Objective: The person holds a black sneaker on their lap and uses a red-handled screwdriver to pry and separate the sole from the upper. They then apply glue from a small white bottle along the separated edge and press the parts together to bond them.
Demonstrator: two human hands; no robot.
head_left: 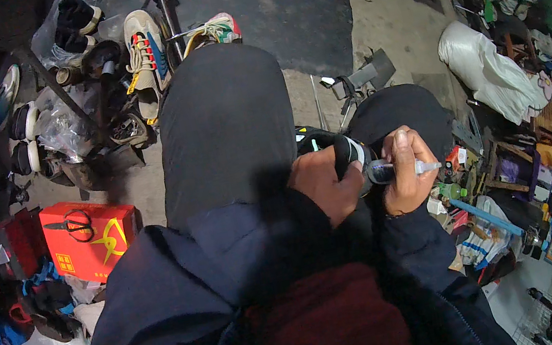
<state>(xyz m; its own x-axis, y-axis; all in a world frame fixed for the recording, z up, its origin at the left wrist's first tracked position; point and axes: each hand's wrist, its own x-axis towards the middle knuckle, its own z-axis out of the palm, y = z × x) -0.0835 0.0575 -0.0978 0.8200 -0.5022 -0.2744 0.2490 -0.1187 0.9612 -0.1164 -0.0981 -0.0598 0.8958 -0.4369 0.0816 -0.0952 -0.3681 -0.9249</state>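
In my lap I hold what looks like a black shoe (pixel 345 153) with a white stripe, partly covered by my fingers. My left hand (pixel 326 182) is closed round it, the thumb pressed along its near side. My right hand (pixel 406 171) grips a small clear glue bottle (pixel 381 173) close against the shoe. A pale tapered end (pixel 428 166) of the bottle sticks out on the right of that hand. Exactly where the bottle meets the shoe is hard to make out.
Beyond my knee stand a beige lace-up sneaker (pixel 142 56) and a metal post (pixel 165 14). Black scissors (pixel 75 224) lie on a red box (pixel 92 238) at left. A white sack (pixel 491 72) and cluttered tools fill the right side.
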